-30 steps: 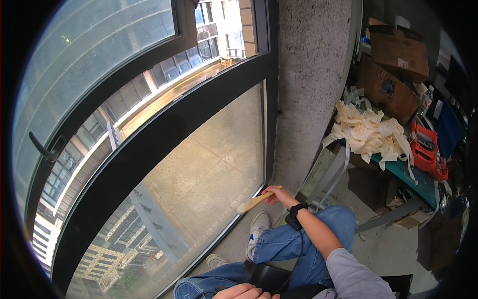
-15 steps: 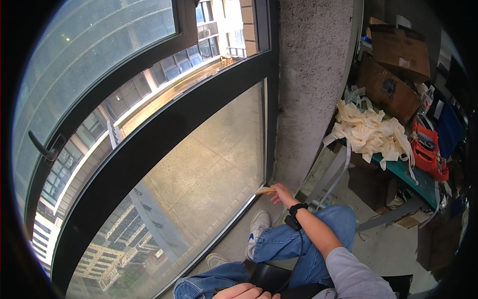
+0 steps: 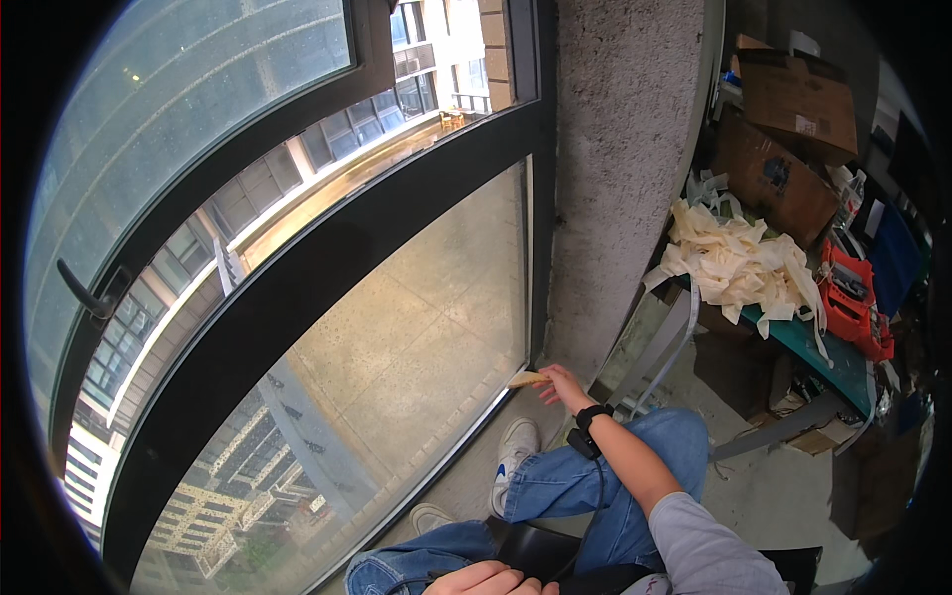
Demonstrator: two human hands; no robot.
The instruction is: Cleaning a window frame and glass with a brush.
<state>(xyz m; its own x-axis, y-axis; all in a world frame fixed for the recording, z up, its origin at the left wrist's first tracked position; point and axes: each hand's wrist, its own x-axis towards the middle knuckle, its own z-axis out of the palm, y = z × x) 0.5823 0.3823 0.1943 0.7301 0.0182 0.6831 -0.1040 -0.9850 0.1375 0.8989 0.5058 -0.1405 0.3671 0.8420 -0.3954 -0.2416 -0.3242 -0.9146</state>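
My right hand (image 3: 563, 388) reaches out to the lower right corner of the large window pane (image 3: 407, 317). Its fingers close on a thin, flat tan piece (image 3: 529, 379), whose kind I cannot make out. The tip of this piece lies at the black frame's bottom edge, by the glass; whether it touches cannot be told. A black band with a small dark box is on my right wrist. Low in the view, close to my lap, my left hand (image 3: 483, 578) has its fingers curled together. The picture's edge cuts it off, so anything inside is hidden.
A rough concrete pillar (image 3: 610, 178) stands beside the window. To the right, a green-topped table (image 3: 828, 347) carries a heap of cream strips (image 3: 739, 260), a red tool tray (image 3: 851, 297) and cardboard boxes (image 3: 793, 104). A black window handle (image 3: 91, 291) sticks out at left.
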